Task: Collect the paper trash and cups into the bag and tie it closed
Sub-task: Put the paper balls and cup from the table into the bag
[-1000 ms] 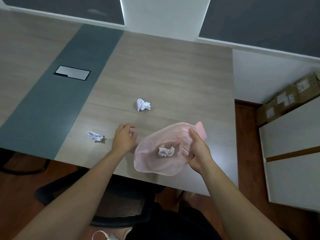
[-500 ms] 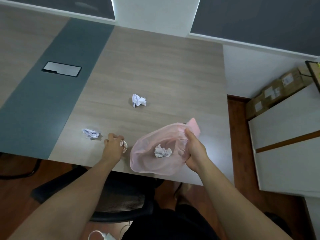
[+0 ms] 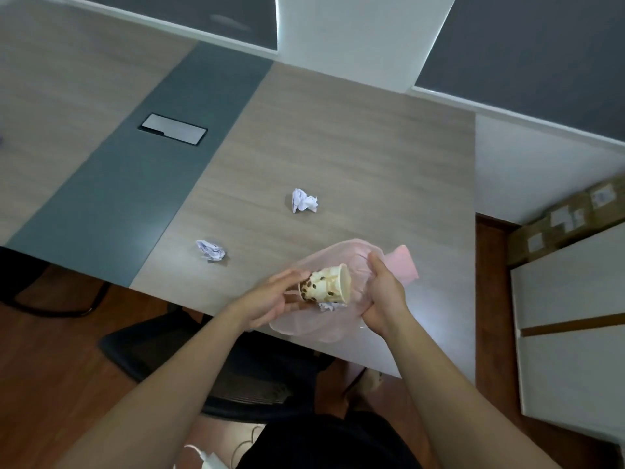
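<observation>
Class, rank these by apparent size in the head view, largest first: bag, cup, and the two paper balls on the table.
1. bag
2. cup, though it is held nearer the camera
3. far ball and near ball: they look alike, so tied

The surface (image 3: 355, 147) in front of you is pale wood grain, with a broad grey-blue strip (image 3: 135, 184) running across its left part. A rectangular metal plate (image 3: 172, 128) sits flush in that strip. On the wood, a crumpled paper ball (image 3: 304, 200) lies near the middle. A second paper ball (image 3: 211, 250) lies well apart from it, nearer you, beside the strip. The pink bag (image 3: 304, 324) lies at the near edge.
</observation>
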`<state>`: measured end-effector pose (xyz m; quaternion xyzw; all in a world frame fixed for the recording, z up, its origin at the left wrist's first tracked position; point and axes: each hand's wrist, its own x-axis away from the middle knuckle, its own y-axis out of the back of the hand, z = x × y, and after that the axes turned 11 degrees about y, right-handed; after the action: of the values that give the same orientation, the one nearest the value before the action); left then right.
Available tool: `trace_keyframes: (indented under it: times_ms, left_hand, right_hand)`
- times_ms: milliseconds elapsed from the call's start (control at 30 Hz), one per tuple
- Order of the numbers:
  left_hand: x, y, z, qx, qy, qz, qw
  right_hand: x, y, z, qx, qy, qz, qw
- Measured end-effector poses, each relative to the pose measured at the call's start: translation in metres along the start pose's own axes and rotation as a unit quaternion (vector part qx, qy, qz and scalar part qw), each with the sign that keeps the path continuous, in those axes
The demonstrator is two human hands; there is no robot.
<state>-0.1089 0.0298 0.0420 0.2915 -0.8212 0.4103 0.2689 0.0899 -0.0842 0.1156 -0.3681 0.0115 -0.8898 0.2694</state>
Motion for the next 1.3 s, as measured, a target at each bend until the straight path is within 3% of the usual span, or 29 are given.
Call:
trace_keyframes:
  times_ms: [200,300,500,700,800,867,967,1033,1133,1300]
  left_hand:
    - [-0.027,-0.054,0.021,-0.015,0.009,-0.184,0.983]
    - [-0.039,-0.074,0.016,0.028,0.002,-0.196,0.980]
    - [-0.050,-0.080,-0.007,-0.098,0.037,-0.152,0.983]
    - [-0.034,-0.034,-0.038,-0.109,0.082,-0.090,0.987]
    - [-0.016,0.001,-0.059,-0.150,0.077,-0.107,0.980]
    - [-0.009,0.022,-0.070,-0.174,0.046,-0.170,0.969]
    - [-0.010,0.050,-0.085,-0.225,-0.002,-0.322,0.920]
    - [-0.016,0.074,-0.093,-0.342,-0.015,-0.409,0.846]
    - [-0.023,0.111,-0.091,-0.517,0.040,-0.451,0.726]
    - [-0.037,0.151,-0.081,-0.537,0.090,-0.458,0.702]
  right_hand:
    - [0.009,-0.011,0.004,-0.003,-0.011,0.033,0.999]
    - [0.015,-0.013,0.008,-0.029,-0.018,0.054,0.998]
    - [0.018,-0.011,0.020,-0.012,0.009,0.034,0.999]
    - [0.010,-0.009,0.024,0.016,0.023,0.020,0.999]
    - [0.004,-0.007,0.022,0.013,0.021,0.012,1.000]
    - [0.000,-0.009,0.019,0.009,0.016,0.018,1.000]
    - [-0.004,-0.011,0.016,0.022,0.016,0.023,0.999]
    - [-0.012,-0.012,0.015,0.035,0.022,0.018,0.999]
    - [-0.020,-0.012,0.015,0.047,0.036,0.029,0.998]
    - [-0.029,-0.020,0.014,0.031,0.032,0.006,0.999]
